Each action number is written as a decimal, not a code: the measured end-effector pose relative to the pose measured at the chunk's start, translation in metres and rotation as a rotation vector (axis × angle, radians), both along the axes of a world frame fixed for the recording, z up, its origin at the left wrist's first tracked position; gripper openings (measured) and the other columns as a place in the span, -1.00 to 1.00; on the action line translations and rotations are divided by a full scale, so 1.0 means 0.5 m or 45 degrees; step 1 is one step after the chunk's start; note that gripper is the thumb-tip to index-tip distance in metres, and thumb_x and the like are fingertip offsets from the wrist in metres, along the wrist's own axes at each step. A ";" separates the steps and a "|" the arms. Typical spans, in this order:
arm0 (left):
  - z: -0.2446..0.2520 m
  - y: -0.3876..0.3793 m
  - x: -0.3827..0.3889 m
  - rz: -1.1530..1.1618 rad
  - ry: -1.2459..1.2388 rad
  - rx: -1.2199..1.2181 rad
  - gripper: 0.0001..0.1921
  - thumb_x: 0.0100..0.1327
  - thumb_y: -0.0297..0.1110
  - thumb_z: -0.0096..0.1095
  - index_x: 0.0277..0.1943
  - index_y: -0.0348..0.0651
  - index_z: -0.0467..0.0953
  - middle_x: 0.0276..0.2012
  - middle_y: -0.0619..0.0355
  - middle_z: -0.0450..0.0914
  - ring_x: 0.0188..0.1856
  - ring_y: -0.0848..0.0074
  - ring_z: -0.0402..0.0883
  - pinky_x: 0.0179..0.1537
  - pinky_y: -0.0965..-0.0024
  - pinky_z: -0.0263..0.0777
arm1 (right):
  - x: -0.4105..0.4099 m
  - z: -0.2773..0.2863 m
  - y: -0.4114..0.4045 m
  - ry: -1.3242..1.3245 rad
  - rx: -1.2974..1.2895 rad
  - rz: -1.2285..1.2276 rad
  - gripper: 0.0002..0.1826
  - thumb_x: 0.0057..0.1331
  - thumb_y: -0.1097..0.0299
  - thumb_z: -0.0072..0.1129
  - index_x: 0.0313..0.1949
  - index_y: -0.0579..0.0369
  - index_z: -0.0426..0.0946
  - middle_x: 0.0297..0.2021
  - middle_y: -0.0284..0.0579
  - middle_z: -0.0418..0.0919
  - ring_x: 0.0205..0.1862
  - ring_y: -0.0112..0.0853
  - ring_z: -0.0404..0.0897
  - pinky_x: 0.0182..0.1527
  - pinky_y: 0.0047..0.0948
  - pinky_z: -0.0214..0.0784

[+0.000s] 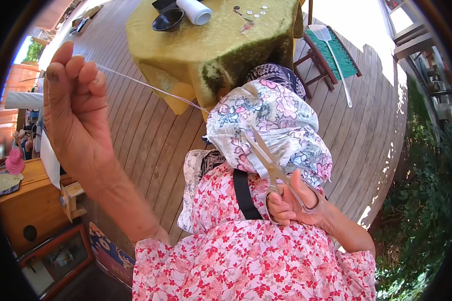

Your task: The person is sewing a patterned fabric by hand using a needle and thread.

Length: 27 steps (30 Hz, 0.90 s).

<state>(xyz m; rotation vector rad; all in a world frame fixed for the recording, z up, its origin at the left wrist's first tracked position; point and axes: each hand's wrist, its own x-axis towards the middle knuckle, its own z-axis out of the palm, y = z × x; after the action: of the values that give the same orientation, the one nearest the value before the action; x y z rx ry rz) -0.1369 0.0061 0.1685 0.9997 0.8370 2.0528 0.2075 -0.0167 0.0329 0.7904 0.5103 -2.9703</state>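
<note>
My left hand (77,101) is raised at the left, its fingers closed on a white thread (150,82). The thread runs taut down to floral fabric (271,116) lying on my lap. A thin dark line, perhaps a needle, sticks out left of the fingers. In my right hand (295,199) are metal scissors (273,171), fingers through the handles, blades parted and pointing up over the fabric. On the cloth-covered table (180,45) in front of me lie a white spool (199,13), a black bowl (168,20) and several buttons (256,15).
A green-topped folding stool (335,52) with a white fly swatter (337,62) on it stands right of the table. At the left is a wooden cabinet (34,203) with a pink hat (14,161) on top. Leafy plants line the right side.
</note>
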 end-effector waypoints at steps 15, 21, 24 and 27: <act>-0.004 -0.009 -0.012 -0.029 -0.019 0.009 -0.66 0.38 -0.44 0.21 0.11 -0.48 0.44 -0.29 0.17 0.43 -0.27 0.57 0.34 -0.23 0.49 0.27 | -0.019 0.005 0.008 -0.023 0.028 0.058 -0.17 0.01 -0.71 -0.23 -0.40 -0.08 0.22 -0.61 -0.49 0.13 -0.63 -0.66 0.14 -0.50 -0.56 0.14; 0.002 -0.016 -0.017 -0.014 0.087 0.052 -0.61 0.38 -0.35 0.24 0.11 -0.51 0.44 -0.28 0.09 0.60 -0.29 0.56 0.49 -0.23 0.55 0.42 | -0.023 0.008 -0.002 -0.078 0.105 -0.010 -0.22 0.07 -0.65 -0.21 -0.41 -0.08 0.23 -0.62 -0.53 0.11 -0.65 -0.69 0.15 -0.53 -0.58 0.07; -0.012 -0.019 -0.012 0.007 0.038 0.060 -0.66 0.37 -0.35 0.25 0.05 -0.47 0.50 -0.30 0.11 0.58 -0.30 0.61 0.48 -0.26 0.57 0.39 | -0.014 0.003 0.001 0.017 0.125 -0.007 -0.30 0.22 -0.52 -0.07 -0.37 -0.03 0.27 -0.61 -0.50 0.16 -0.64 -0.67 0.16 -0.51 -0.58 0.12; -0.012 -0.026 -0.009 0.101 0.044 0.025 -0.69 0.38 -0.33 0.24 0.01 -0.45 0.54 -0.31 0.11 0.58 -0.31 0.63 0.46 -0.28 0.59 0.36 | -0.018 0.043 0.006 0.051 0.278 -0.094 -0.39 0.30 -0.35 0.06 -0.38 0.02 0.30 -0.61 -0.48 0.23 -0.58 -0.62 0.26 -0.48 -0.55 0.16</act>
<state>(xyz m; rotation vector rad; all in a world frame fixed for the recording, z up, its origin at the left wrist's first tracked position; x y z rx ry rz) -0.1417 -0.0070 0.1626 1.0305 0.8894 2.1195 0.1987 -0.0135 0.0545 0.7812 0.8377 -3.0397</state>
